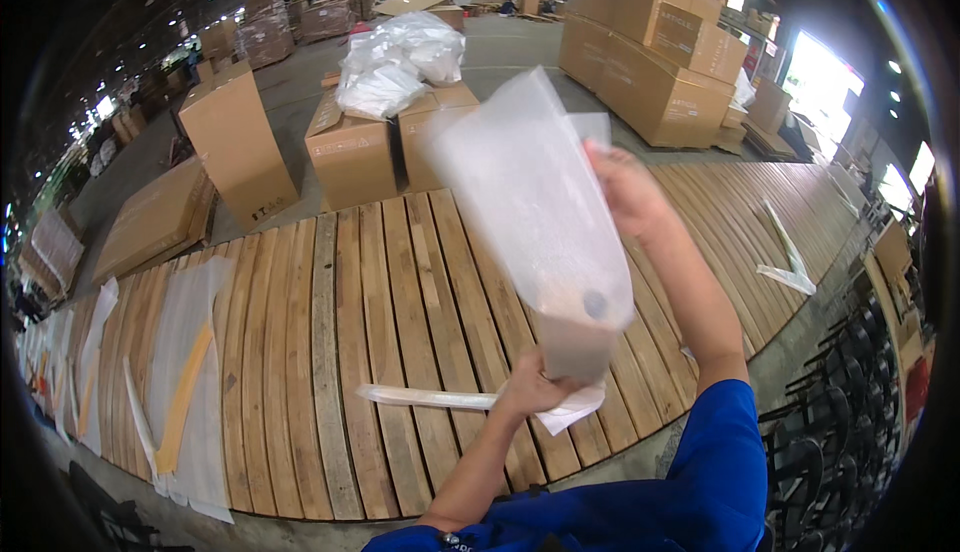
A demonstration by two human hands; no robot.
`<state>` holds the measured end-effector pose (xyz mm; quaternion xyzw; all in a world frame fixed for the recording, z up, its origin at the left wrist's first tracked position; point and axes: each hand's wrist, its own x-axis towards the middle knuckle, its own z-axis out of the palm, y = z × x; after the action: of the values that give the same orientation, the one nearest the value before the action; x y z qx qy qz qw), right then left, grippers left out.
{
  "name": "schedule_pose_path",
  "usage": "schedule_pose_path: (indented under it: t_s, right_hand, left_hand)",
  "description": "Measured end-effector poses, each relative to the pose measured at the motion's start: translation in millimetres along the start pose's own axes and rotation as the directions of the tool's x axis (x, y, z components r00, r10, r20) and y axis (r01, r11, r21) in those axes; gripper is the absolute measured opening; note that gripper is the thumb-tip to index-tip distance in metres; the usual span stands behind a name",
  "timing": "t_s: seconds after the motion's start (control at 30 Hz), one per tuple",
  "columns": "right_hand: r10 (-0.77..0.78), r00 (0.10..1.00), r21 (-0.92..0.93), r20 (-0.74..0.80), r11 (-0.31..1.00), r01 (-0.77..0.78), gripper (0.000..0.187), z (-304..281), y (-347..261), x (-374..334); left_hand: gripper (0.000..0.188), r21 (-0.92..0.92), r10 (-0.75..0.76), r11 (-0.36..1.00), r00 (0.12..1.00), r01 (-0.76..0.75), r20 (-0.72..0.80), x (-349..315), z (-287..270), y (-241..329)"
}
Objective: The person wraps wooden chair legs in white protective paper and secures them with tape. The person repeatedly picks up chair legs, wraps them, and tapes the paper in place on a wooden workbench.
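A translucent white foam packing bag hangs tilted above the slatted wooden table, its upper part smeared by motion. Near its lower end a dark round spot shows through; I cannot make out what is inside. My left hand is closed around the lower end. Higher up, my right hand pinches the bag's right edge, with a flap of the sheet sticking out behind the fingers. A narrow white-wrapped strip lies on the slats and reaches toward my left hand, where its end is hidden.
The slatted table curves across. Foam sheets and a yellowish strip lie at left, an angled wrapped piece at right. Beyond stand cartons, plastic-wrapped bundles and a large carton stack. Black chairs line the right.
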<state>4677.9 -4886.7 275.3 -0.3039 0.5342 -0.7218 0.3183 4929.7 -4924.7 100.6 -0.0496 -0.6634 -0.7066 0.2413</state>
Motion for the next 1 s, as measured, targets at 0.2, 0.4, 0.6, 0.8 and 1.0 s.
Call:
schedule_pose_path:
  t_s: [0.2, 0.4, 0.6, 0.8, 1.0]
  right_hand:
    - [-0.405, 0.862, -0.195, -0.306, 0.913, 0.359, 0.029, -8.1, -38.1, -125.7]
    - [-0.670, 0.627, -0.709, -0.397, 0.658, 0.254, 0.024, 20.6, 35.2, -240.8]
    - [-0.715, 0.633, -0.604, 0.298, 0.372, 0.705, 0.028, 215.4, 85.1, -257.1]
    - [-0.713, 0.654, -0.887, 0.253, 0.099, 0.451, 0.036, 278.9, 132.9, -209.6]
    - [-0.712, 0.636, -0.881, 0.296, 0.054, 0.470, 0.023, 287.5, 118.3, -212.0]
  left_hand:
    - [0.032, 0.040, 0.044, 0.998, 0.994, -0.040, -0.099, -33.9, -34.7, -4.9]
    - [0.041, 0.124, -0.002, 0.992, 0.970, 0.033, -0.245, -44.0, -71.4, -16.7]
    - [0.044, 0.348, 0.122, 0.936, 0.974, -0.050, -0.189, -52.7, -78.8, -29.0]
    - [0.045, -0.286, -0.098, 0.958, 0.966, 0.026, -0.241, -67.0, -91.4, -12.9]
    - [0.046, -0.696, -0.183, 0.682, 0.869, -0.224, -0.460, -59.2, -33.7, 0.7]
